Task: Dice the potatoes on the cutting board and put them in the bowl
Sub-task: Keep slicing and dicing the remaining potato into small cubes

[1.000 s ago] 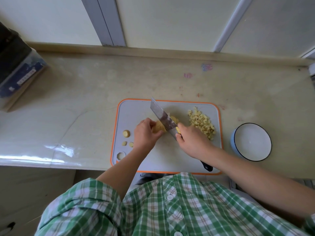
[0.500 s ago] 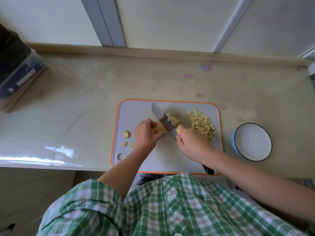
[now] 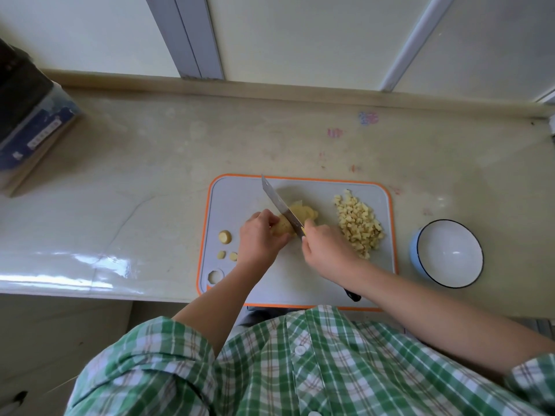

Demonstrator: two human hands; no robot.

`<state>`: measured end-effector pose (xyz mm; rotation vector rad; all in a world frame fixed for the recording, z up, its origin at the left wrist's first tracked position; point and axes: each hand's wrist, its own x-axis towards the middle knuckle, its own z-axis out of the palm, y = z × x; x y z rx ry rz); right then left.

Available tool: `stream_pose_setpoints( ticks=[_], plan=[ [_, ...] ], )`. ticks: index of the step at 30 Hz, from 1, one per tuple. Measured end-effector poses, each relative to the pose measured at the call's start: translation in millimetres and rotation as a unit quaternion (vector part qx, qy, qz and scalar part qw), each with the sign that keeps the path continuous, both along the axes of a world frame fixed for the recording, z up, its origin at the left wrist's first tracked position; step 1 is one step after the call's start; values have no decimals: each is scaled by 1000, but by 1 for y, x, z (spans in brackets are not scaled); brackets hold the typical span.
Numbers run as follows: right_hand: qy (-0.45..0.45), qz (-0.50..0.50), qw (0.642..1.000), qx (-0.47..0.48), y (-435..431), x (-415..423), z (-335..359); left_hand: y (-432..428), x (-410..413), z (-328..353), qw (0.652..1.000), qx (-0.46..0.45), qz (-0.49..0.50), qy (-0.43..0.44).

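Note:
A grey cutting board (image 3: 240, 190) with an orange rim lies near the counter's front edge. In its middle sits a peeled yellow potato (image 3: 303, 213), partly sliced. My left hand (image 3: 259, 237) grips the potato's left part with curled fingers. My right hand (image 3: 329, 249) holds a knife (image 3: 277, 202) by its handle, the blade set across the potato and pointing away to the left. A pile of diced potato (image 3: 359, 223) lies on the board's right side. A white bowl (image 3: 449, 253) with a blue outside stands empty to the right of the board.
Three small potato end pieces (image 3: 225, 237) lie on the board's left side, above its hanging hole (image 3: 215, 276). A dark box with a blue label (image 3: 27, 121) stands at the counter's far left. A wall runs along the back.
The knife blade has shifted slightly along the potato while both hands stay in place; the view has barely moved.

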<state>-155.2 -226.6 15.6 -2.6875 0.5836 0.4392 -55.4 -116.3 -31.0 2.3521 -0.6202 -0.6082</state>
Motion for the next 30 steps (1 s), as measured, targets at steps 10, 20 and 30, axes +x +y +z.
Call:
stream_pose_setpoints(
  ticks=[10, 20, 30],
  plan=[
    [-27, -39, 998, 31, -3, -10, -22, 3, 4, -1, 1000, -10, -12, 9],
    [-52, -18, 998, 19, -9, -8, 16, 4, 4, 0, 999, -31, -10, 19],
    [-19, -28, 999, 24, -2, -21, 22, 3, 4, 0, 999, -35, -9, 13]
  ],
)
